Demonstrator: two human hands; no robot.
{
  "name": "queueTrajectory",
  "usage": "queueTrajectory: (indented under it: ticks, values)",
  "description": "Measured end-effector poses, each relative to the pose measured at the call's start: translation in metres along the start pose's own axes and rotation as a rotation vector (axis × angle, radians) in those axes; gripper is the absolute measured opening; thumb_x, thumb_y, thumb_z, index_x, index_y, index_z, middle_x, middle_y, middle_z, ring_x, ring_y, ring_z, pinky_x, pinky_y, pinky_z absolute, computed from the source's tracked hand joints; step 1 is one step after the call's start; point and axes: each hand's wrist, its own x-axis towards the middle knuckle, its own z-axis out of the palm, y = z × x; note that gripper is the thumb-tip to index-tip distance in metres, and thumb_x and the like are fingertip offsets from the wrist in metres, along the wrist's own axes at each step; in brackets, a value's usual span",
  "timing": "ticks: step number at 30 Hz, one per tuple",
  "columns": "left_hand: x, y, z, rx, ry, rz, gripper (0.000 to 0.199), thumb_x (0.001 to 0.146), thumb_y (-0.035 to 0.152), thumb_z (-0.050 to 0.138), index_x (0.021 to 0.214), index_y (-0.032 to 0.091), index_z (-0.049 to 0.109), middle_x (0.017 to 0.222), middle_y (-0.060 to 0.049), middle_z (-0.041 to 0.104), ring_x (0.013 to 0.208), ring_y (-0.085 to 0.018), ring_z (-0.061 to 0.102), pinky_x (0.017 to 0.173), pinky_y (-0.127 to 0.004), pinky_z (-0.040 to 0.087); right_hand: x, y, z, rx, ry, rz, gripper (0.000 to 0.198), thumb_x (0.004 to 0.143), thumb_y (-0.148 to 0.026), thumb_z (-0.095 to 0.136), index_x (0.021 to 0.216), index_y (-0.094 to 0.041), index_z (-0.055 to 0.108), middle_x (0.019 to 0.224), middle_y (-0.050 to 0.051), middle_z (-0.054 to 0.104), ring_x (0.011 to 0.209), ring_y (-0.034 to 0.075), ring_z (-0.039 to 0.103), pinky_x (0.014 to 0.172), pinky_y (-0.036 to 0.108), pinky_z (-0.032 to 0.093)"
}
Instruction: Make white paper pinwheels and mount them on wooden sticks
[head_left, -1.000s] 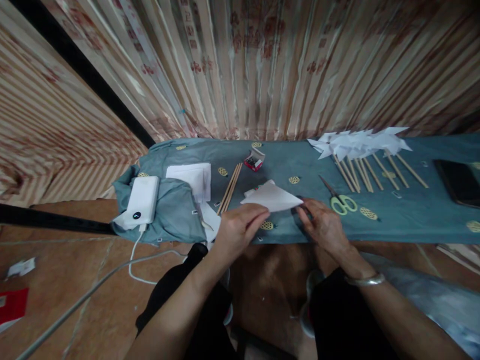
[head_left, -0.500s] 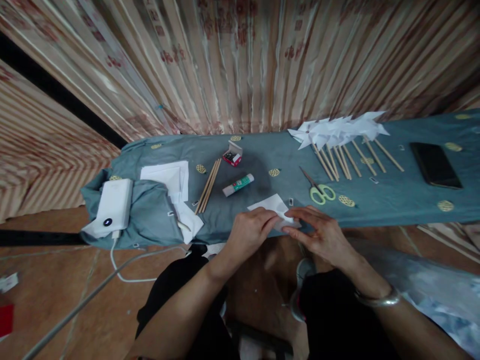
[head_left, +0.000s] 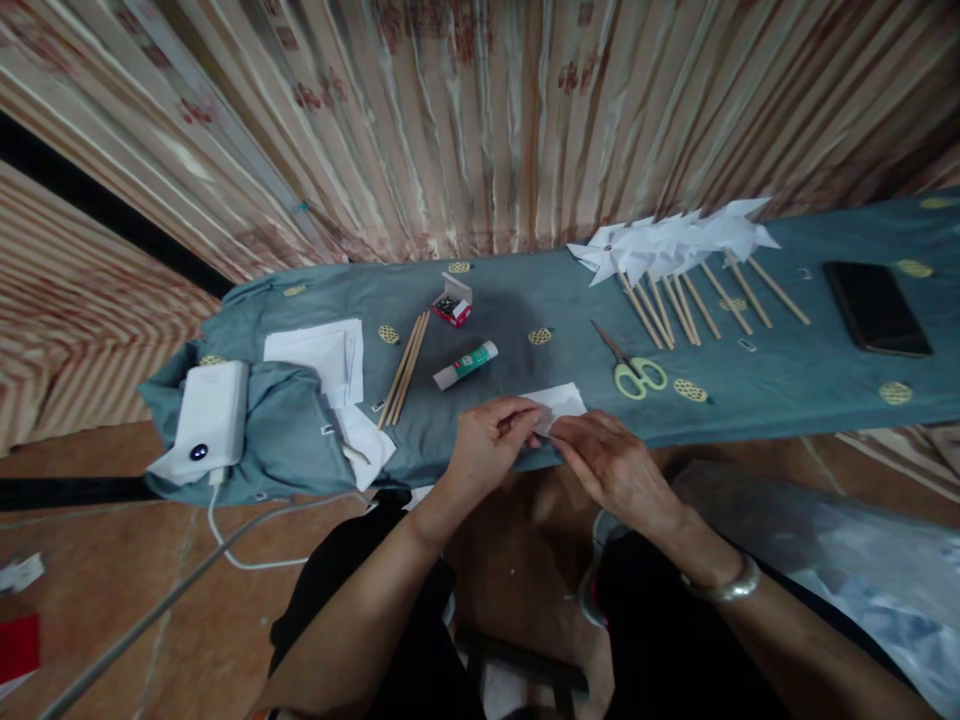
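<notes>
A small sheet of white paper (head_left: pixel 561 398) is pinched between my two hands at the front edge of the cloth-covered table. My left hand (head_left: pixel 491 440) grips its left side with thumb and fingertips pressed together. On the right side, my right hand (head_left: pixel 611 465) has its fingers closed on the same paper; the fingers cover its lower part. A glue stick (head_left: pixel 466 365) lies just beyond my left hand. Scissors with light green handles (head_left: pixel 637 378) lie beyond my right hand, their blades pointing away to the left.
Paper pinwheels on wooden sticks (head_left: pixel 679 245) lie at the back right, near a dark phone (head_left: pixel 877 308). Left of the glue stick are wooden sticks (head_left: pixel 405 370), a small red box of metal pins (head_left: pixel 453 302), white paper sheets (head_left: pixel 349 360) and a corded white power bank (head_left: pixel 214 415).
The paper has turned between my hands, its visible corner now pointing up and right. My hands have drawn closer together, and the right fingers have closed in on it. The view has shifted slightly.
</notes>
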Motion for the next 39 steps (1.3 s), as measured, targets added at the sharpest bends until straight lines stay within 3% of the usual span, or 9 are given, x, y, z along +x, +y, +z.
queueTrajectory:
  ticks: [5, 11, 14, 18, 21, 26, 29, 34, 39]
  values:
    - [0.0, -0.005, -0.015, 0.345, 0.01, 0.215, 0.041, 0.077, -0.002, 0.047, 0.1, 0.02, 0.072, 0.107, -0.005, 0.07, 0.104, -0.018, 0.059, 0.095, -0.038, 0.048, 0.002, 0.002, -0.002, 0.116, 0.071, 0.015, 0.018, 0.094, -0.021, 0.051, 0.102, -0.019, 0.067, 0.097, 0.007, 0.074, 0.091, 0.021, 0.067, 0.085, 0.038, 0.055]
    - [-0.001, -0.012, -0.02, 0.503, -0.092, 0.153, 0.017, 0.084, 0.018, 0.063, 0.096, 0.022, 0.074, 0.091, -0.005, 0.072, 0.095, -0.022, 0.06, 0.087, -0.042, 0.044, 0.0, 0.01, 0.009, 0.28, 0.065, 0.262, 0.018, 0.091, -0.032, 0.056, 0.096, -0.021, 0.07, 0.092, 0.006, 0.074, 0.086, 0.021, 0.069, 0.08, 0.036, 0.055]
    - [-0.002, -0.013, -0.02, 0.512, -0.089, 0.137, 0.015, 0.086, 0.021, 0.063, 0.095, 0.022, 0.074, 0.086, -0.004, 0.073, 0.091, -0.021, 0.062, 0.083, -0.039, 0.044, -0.001, 0.014, 0.012, 0.353, 0.076, 0.455, 0.021, 0.086, -0.038, 0.061, 0.094, -0.021, 0.071, 0.086, 0.004, 0.075, 0.076, 0.021, 0.069, 0.072, 0.033, 0.055]
    - [-0.003, -0.011, -0.02, 0.428, -0.103, 0.126, 0.016, 0.088, 0.019, 0.059, 0.095, 0.02, 0.073, 0.086, -0.004, 0.072, 0.083, -0.018, 0.065, 0.077, -0.032, 0.047, 0.003, 0.016, 0.008, 0.376, 0.095, 0.563, 0.026, 0.086, -0.042, 0.059, 0.091, -0.02, 0.072, 0.08, 0.003, 0.074, 0.069, 0.02, 0.067, 0.062, 0.03, 0.052]
    - [-0.002, -0.01, -0.02, 0.387, -0.118, 0.099, 0.017, 0.088, 0.019, 0.058, 0.098, 0.021, 0.072, 0.087, -0.003, 0.072, 0.08, -0.016, 0.066, 0.075, -0.029, 0.049, 0.005, 0.018, 0.007, 0.281, 0.092, 0.557, 0.027, 0.088, -0.043, 0.055, 0.088, -0.02, 0.07, 0.078, 0.003, 0.073, 0.067, 0.019, 0.067, 0.061, 0.029, 0.051]
    - [-0.001, -0.013, -0.019, 0.418, -0.075, 0.076, 0.022, 0.087, 0.02, 0.06, 0.108, 0.018, 0.067, 0.091, -0.004, 0.072, 0.081, -0.018, 0.067, 0.078, -0.031, 0.051, 0.004, 0.024, 0.011, 0.097, 0.145, 0.44, 0.025, 0.089, -0.043, 0.055, 0.082, -0.022, 0.067, 0.1, 0.009, 0.073, 0.097, 0.026, 0.066, 0.087, 0.041, 0.051]
    - [-0.006, -0.01, -0.016, 0.541, -0.068, 0.171, 0.025, 0.09, 0.023, 0.056, 0.114, 0.017, 0.063, 0.107, -0.009, 0.069, 0.097, -0.022, 0.065, 0.086, -0.038, 0.051, 0.002, 0.026, 0.014, 0.067, 0.143, 0.424, 0.023, 0.088, -0.042, 0.057, 0.079, -0.022, 0.065, 0.104, 0.01, 0.071, 0.1, 0.027, 0.064, 0.089, 0.044, 0.051]
    - [-0.028, -0.004, 0.003, 0.743, -0.204, 0.486, 0.035, 0.095, 0.017, 0.04, 0.128, 0.016, 0.052, 0.138, -0.014, 0.054, 0.136, -0.027, 0.041, 0.108, -0.051, 0.038, 0.003, 0.026, 0.014, 0.064, 0.139, 0.418, 0.022, 0.088, -0.038, 0.055, 0.076, -0.022, 0.063, 0.103, 0.01, 0.071, 0.099, 0.026, 0.065, 0.089, 0.046, 0.051]
    - [-0.044, -0.014, 0.021, 0.867, -0.257, 0.485, 0.046, 0.095, 0.016, 0.035, 0.14, 0.006, 0.036, 0.148, -0.019, 0.041, 0.146, -0.029, 0.022, 0.116, -0.052, 0.029, 0.004, 0.028, 0.016, 0.067, 0.136, 0.439, 0.019, 0.087, -0.035, 0.057, 0.075, -0.022, 0.063, 0.103, 0.009, 0.07, 0.099, 0.026, 0.065, 0.089, 0.045, 0.051]
